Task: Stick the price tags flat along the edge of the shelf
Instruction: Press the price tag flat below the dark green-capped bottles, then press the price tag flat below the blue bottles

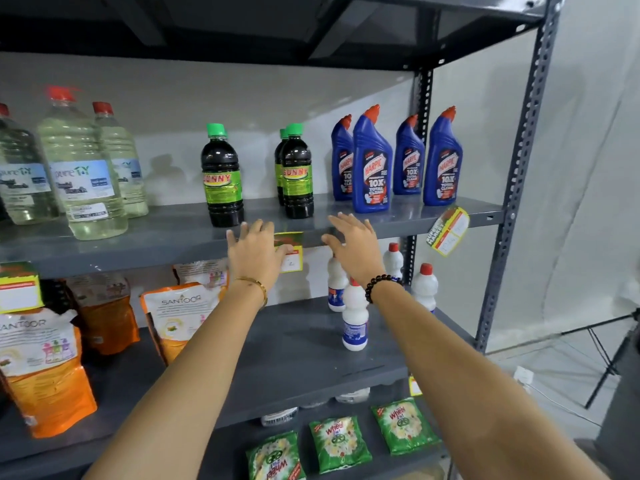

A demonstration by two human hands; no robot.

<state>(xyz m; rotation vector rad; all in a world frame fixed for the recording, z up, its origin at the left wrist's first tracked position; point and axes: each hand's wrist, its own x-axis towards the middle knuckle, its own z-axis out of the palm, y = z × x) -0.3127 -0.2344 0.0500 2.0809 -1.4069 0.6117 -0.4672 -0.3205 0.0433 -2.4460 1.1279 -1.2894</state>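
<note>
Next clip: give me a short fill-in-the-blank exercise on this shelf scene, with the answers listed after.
1. The left hand presses a price tag on the shelf edge below the dark bottles with ____ caps.
2. The tag under the blue bottles hangs ____, not straight.
3. The right hand wears a bracelet of ____ beads.

Answers: green; tilted; black

A grey metal shelf rack (398, 221) carries, left to right on its upper board, 3 clear red-capped bottles (83, 168), 3 dark green-capped bottles (221, 178) and 4 blue angled-neck bottles (372, 164). The middle board (294, 341) holds orange pouches (180, 313) and white bottles (355, 317).
</note>
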